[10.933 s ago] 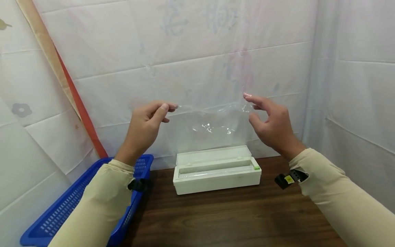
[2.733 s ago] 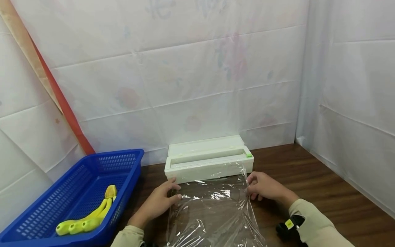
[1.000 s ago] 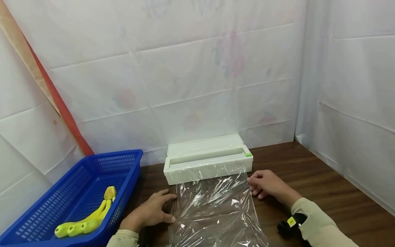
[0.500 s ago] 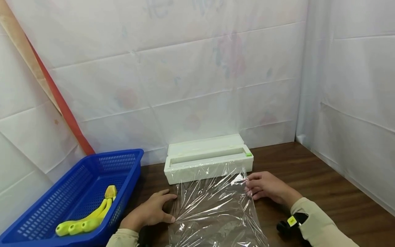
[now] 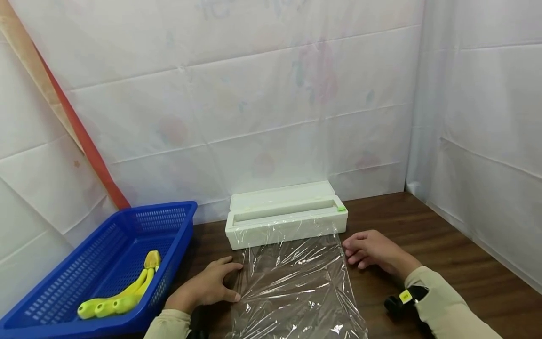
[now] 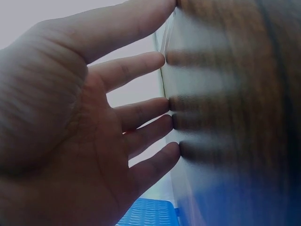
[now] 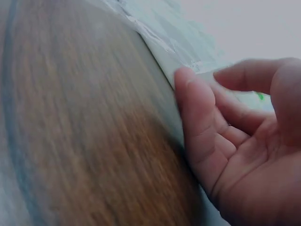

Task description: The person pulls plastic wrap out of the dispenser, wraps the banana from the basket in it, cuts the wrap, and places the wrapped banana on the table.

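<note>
Film (image 5: 292, 292) lies creased on worktop (image 5: 381, 216), near side of box (image 5: 292, 205); I judge: spreading step. My left fingers (image 6: 136, 70) splay wide at its left edge; right fingers (image 7: 200, 122) curl at its right, hold unclear. Next, probably: smooth creases.

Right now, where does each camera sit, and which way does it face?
Head: on the person's head, facing forward and down at film, box, basket, bananas and table; left hand, right hand and sleeves show.
Left wrist: on that wrist, looking along the left hand toward the table, basket at the bottom edge.
Right wrist: on that wrist, looking along the right hand toward table and film.
Shared: head and left wrist both show the basket; head and right wrist both show the film.
</note>
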### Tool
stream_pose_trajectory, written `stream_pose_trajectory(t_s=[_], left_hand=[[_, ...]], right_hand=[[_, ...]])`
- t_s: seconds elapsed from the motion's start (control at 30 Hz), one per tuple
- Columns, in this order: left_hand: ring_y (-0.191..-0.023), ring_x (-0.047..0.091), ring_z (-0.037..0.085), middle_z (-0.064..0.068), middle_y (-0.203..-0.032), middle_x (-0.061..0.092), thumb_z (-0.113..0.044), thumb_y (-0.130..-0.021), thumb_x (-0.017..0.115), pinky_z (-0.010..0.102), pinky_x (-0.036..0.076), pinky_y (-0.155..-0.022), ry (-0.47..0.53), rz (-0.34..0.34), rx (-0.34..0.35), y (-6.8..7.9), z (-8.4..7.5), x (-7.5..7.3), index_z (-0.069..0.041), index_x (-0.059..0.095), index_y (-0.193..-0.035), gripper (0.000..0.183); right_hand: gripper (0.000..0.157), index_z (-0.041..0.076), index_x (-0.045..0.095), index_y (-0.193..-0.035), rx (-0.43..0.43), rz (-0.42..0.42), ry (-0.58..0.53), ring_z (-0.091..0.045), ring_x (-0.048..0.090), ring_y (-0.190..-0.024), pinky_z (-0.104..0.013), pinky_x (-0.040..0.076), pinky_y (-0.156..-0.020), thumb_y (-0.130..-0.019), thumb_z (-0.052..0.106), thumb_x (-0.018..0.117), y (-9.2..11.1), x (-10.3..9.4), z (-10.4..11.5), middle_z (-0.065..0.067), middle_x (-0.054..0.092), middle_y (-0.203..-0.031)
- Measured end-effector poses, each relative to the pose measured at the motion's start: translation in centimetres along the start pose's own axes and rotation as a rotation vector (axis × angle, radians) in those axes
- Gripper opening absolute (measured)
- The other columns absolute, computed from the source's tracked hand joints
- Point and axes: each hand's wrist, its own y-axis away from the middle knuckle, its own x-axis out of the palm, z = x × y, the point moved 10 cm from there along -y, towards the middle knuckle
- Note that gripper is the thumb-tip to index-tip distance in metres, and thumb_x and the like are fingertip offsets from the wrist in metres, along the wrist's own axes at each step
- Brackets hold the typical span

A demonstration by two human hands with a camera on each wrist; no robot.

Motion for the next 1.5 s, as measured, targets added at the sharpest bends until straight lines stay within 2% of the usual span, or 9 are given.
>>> stream_pose_trajectory(t_s=[0.13,0.33,0.53,0.77,1.0,1.2,1.37,1.5], left_hand=[[-0.128,0.027,0.044,0.023,-0.141,0.033,-0.03,-0.066,0.083,0.061,0.03,-0.095,0.001,0.0,-0.011,-0.2,0.1,0.1,-0.012,0.057,-0.126,0.067],[-0.129,0.026,0.043,0.022,-0.141,0.033,-0.03,-0.066,0.083,0.06,0.03,-0.096,-0.002,0.003,-0.022,-0.2,0.3,0.0,-0.013,0.057,-0.126,0.067],[-0.129,0.026,0.043,0.022,-0.142,0.032,-0.029,-0.067,0.083,0.06,0.03,-0.095,0.001,-0.001,-0.026,-0.1,0.2,0.0,-0.013,0.056,-0.127,0.067],[-0.129,0.027,0.043,0.021,-0.142,0.032,-0.03,-0.067,0.082,0.06,0.03,-0.095,-0.005,-0.005,-0.022,-0.1,0.1,-0.1,-0.014,0.056,-0.127,0.068],[-0.129,0.027,0.043,0.022,-0.142,0.033,-0.029,-0.067,0.082,0.06,0.03,-0.096,-0.005,-0.005,-0.022,-0.2,0.1,0.1,-0.012,0.057,-0.126,0.067],[-0.129,0.028,0.043,0.023,-0.141,0.033,-0.035,-0.067,0.081,0.059,0.03,-0.096,-0.009,-0.008,-0.021,-0.3,-0.2,0.0,-0.011,0.057,-0.126,0.067],[-0.125,0.034,0.043,0.025,-0.136,0.039,-0.035,-0.068,0.081,0.057,0.031,-0.097,0.008,-0.051,0.047,-0.2,-0.8,-0.6,-0.007,0.059,-0.12,0.063],[-0.12,0.041,0.037,0.019,-0.128,0.047,-0.036,-0.068,0.081,0.054,0.033,-0.096,0.047,-0.08,0.112,-0.1,-1.2,-1.2,-0.004,0.057,-0.118,0.064]], right_hand=[[0.034,-0.001,0.061,-0.111,0.006,0.089,0.063,-0.022,0.064,-0.068,-0.029,0.05,-0.049,-0.09,0.025,0.06,0.2,1.1,0.2,-0.016,0.064,-0.089],[0.029,-0.001,0.064,-0.101,0.019,0.185,0.134,-0.017,0.061,-0.061,-0.024,0.046,-0.044,-0.084,0.022,0.067,0.7,2.4,0.5,-0.014,0.065,-0.081],[0.024,-0.004,0.062,-0.092,0.023,0.194,0.111,-0.016,0.059,-0.059,-0.027,0.048,-0.047,-0.083,0.017,0.067,1.0,2.3,0.5,-0.013,0.064,-0.077],[0.024,-0.005,0.062,-0.091,0.025,0.213,0.067,-0.017,0.061,-0.062,-0.029,0.051,-0.051,-0.084,0.018,0.064,0.9,2.0,0.2,-0.014,0.065,-0.078],[0.024,-0.005,0.062,-0.092,0.025,0.199,0.045,-0.018,0.063,-0.064,-0.029,0.051,-0.05,-0.087,0.019,0.059,0.7,1.6,-0.3,-0.015,0.065,-0.08],[0.023,-0.005,0.062,-0.091,0.014,0.158,0.078,-0.019,0.063,-0.062,-0.029,0.051,-0.048,-0.087,0.017,0.057,0.7,1.4,-0.1,-0.015,0.064,-0.08],[0.019,-0.004,0.061,-0.094,-0.015,0.089,0.149,-0.02,0.062,-0.061,-0.033,0.051,-0.048,-0.086,0.014,0.058,0.5,1.2,0.4,-0.014,0.063,-0.079],[0.028,-0.003,0.057,-0.108,-0.046,-0.003,0.219,-0.022,0.061,-0.065,-0.036,0.052,-0.051,-0.085,0.013,0.061,0.2,0.8,1.2,-0.013,0.061,-0.081]])
